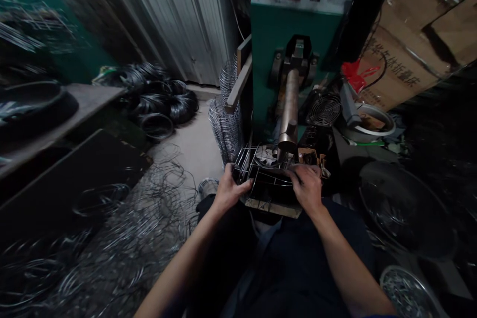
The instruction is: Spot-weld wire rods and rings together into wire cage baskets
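Observation:
A wire grid (244, 161) of thin metal rods lies in front of me, below the thick metal arm (289, 109) of a green machine. My left hand (231, 190) is closed around the grid's left end, thumb on the near side. At the grid's right part, close under the tip of the metal arm, my right hand (308, 188) is closed with the fingertips pinched together on the wire. Shade hides exactly which rod they grip. A wooden strip (274, 207) lies just nearer to me than the grid.
The green machine (268, 30) stands ahead. To its left rises a stack of wire rings (224, 124). Tangled wire (145, 223) covers the floor at left, with black wire coils (156, 94) behind. Cardboard boxes (406, 54), a basin (372, 131) and a bowl of small metal pieces (408, 293) are at right.

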A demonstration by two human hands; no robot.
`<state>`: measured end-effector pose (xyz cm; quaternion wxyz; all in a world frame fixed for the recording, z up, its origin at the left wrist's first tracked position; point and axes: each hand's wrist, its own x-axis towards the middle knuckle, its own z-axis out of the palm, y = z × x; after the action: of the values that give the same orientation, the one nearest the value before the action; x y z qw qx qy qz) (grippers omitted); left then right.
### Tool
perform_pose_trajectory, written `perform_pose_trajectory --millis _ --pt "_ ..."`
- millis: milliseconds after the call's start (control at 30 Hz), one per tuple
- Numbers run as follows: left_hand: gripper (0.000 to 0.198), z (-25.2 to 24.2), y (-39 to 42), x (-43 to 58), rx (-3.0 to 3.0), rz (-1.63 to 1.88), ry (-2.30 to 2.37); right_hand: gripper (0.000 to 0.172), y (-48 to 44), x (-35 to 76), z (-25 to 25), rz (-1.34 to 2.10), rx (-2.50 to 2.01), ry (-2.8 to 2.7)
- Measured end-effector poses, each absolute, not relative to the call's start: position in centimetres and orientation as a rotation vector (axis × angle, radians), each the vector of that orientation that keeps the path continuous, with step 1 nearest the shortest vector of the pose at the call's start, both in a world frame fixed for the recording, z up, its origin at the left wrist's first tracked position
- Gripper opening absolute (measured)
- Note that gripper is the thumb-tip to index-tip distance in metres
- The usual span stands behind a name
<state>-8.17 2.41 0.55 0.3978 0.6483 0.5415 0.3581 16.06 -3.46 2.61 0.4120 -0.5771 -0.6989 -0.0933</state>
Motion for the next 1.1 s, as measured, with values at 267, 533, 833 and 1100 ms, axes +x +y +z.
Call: perform_pose_trajectory --millis 267,533,833,1100 --pt "0.052 0.8 4.7 -8.1 1.691 0.928 1.344 0.017 -2.4 16.0 2.9 -0.231 -1.529 -1.73" --pt "0.045 1.3 4.7 -8.0 1.743 0.895 1.43 0.026 -1.7 16.0 2.8 -0.195 -1.523 -1.708" --pt "0.045 1.2 3.5 -8.0 1.697 0.938 1.379 0.025 -2.7 16.7 3.4 -0.14 -1.499 -1.759" --pt "0.053 1.3 -3.7 -7.9 1.567 1.026 1.366 0.029 -11.1 21.4 3.8 0.121 -1.677 -1.574"
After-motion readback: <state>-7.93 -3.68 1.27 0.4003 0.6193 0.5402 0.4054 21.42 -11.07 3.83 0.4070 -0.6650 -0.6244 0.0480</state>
